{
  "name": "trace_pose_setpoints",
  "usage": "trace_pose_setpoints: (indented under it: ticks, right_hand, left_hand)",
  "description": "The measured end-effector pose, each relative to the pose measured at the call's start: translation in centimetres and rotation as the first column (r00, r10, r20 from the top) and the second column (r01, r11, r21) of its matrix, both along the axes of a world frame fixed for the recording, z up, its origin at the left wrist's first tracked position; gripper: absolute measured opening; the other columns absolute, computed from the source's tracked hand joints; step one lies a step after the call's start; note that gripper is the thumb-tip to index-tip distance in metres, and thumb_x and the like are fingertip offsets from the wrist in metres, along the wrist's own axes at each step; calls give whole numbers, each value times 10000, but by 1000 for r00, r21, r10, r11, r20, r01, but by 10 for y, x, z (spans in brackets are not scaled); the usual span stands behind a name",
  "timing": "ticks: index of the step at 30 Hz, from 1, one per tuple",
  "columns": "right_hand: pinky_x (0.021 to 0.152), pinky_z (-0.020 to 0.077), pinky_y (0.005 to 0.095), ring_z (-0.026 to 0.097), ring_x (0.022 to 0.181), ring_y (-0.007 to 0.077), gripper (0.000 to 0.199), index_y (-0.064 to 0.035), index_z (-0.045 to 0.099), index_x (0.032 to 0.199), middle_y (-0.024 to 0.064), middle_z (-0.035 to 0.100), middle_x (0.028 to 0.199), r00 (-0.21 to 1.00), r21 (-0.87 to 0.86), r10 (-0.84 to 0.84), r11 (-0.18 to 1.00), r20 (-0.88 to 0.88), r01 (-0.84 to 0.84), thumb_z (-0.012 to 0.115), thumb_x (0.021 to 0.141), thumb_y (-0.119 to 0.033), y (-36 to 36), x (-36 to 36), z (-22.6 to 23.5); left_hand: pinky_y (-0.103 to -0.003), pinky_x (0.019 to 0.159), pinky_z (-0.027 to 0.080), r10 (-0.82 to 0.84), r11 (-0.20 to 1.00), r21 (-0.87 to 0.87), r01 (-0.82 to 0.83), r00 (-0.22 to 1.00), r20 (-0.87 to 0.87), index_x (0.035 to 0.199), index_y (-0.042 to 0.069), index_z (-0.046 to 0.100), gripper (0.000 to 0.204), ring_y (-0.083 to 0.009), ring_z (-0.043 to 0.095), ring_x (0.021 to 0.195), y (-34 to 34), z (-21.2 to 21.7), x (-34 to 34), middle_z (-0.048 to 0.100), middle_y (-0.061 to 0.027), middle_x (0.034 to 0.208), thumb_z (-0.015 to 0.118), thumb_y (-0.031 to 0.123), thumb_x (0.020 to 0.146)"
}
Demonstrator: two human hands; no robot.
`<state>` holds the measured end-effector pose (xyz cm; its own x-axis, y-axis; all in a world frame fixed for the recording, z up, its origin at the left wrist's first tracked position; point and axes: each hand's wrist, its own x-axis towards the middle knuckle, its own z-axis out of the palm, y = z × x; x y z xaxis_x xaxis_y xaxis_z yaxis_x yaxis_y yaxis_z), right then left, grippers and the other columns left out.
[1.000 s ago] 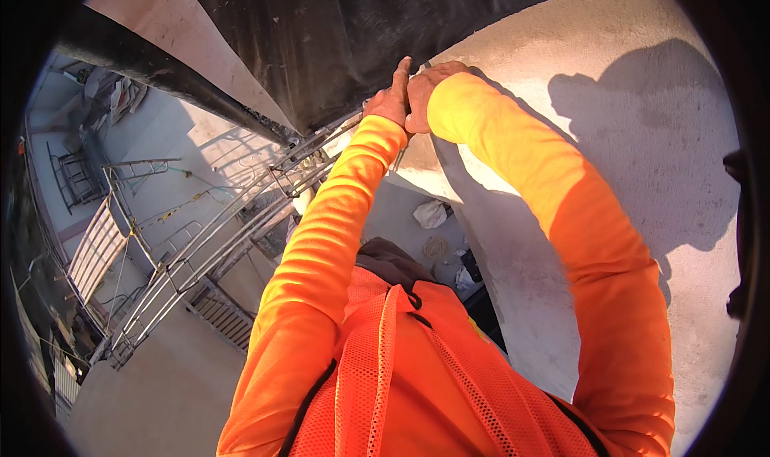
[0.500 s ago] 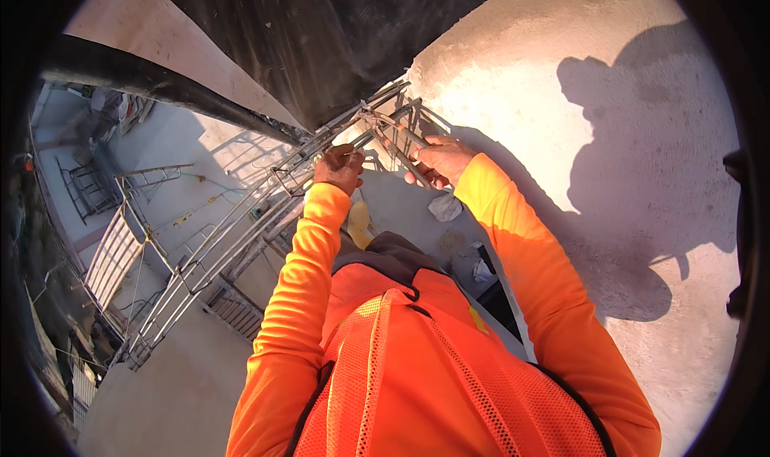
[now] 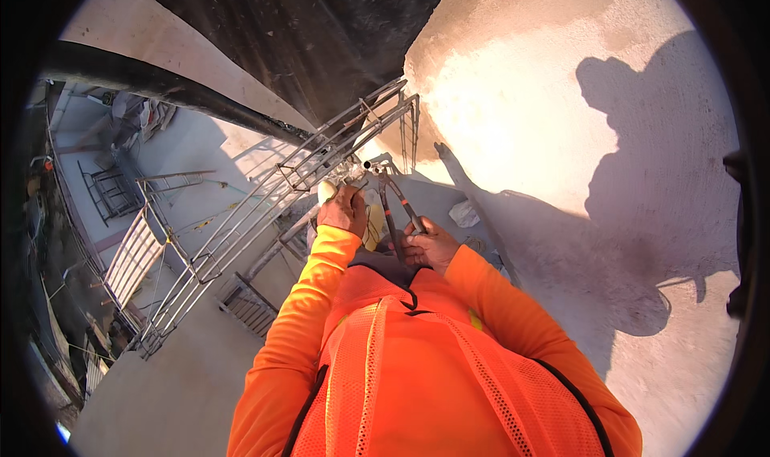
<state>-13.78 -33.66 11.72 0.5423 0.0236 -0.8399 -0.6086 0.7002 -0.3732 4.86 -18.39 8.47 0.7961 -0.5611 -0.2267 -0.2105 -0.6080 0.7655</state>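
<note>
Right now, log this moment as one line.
right hand: grip on long-handled tool | left hand: beside metal rod frame, contact unclear | right side: shadow on pale surface

A dark sheet (image 3: 321, 32) spans the top, its right edge meeting a pale, rough surface (image 3: 513, 96) that is brightly sunlit and crossed by a large shadow (image 3: 642, 152) on the right. Left of the sheet, a thick black tube (image 3: 176, 86) slants down toward the middle. Beyond it lie crumpled sacks (image 3: 156, 116), with a dark metal frame (image 3: 107, 191) below them and a pale slatted panel (image 3: 136, 258) lower still. A smaller slatted piece (image 3: 250, 305) sits lower, near the middle, and a crumpled white bag (image 3: 463, 214) lies right of centre.
</note>
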Motion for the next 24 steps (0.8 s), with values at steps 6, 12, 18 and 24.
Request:
trace_pose_setpoints:
  ticks: [6, 12, 18, 24]
  right_hand:
    - [745, 538, 321, 703, 943, 168, 199, -144, 492, 1141, 129, 725, 1126, 1000, -182, 6, 983, -17, -9, 576, 975, -74, -9, -30, -16]
    - [631, 486, 319, 615, 753, 147, 152, -99, 560, 1083, 62, 667, 916, 995, -448, 70, 889, -69, -94, 588, 939, -62, -28, -64, -37]
    - [608, 483, 333, 604, 707, 166, 142, -74, 586, 1042, 72, 631, 861, 964, -464, 58, 868, -259, -177, 597, 901, -53, -20, -104, -61]
    - [643, 497, 355, 650, 740, 204, 124, -76, 601, 1018, 97, 659, 892, 861, -482, 242, 746, -448, -460, 615, 894, -76, -1, -140, -102]
  left_hand:
    - [-478, 784, 527, 249, 967, -34, -252, 915, 317, 1010, 87, 688, 144, -407, 670, 886, 65, -9, 34, 699, -172, 992, 648, 222, 982]
    - [-509, 967, 472, 264, 937, 122, -326, 895, 360, 1042, 123, 677, 219, -379, 628, 1145, 105, -51, 129, 689, -148, 1238, 594, 322, 1003]
    - [-566, 979, 430, 167, 899, 332, -285, 925, 342, 1054, 182, 707, 278, -344, 633, 1156, 105, -89, 132, 693, -76, 1200, 550, 406, 1003]
    - [-566, 966, 450, 112, 895, 344, -286, 888, 446, 1054, 170, 705, 247, -392, 651, 1111, 105, -88, 131, 706, -110, 1147, 595, 382, 991]
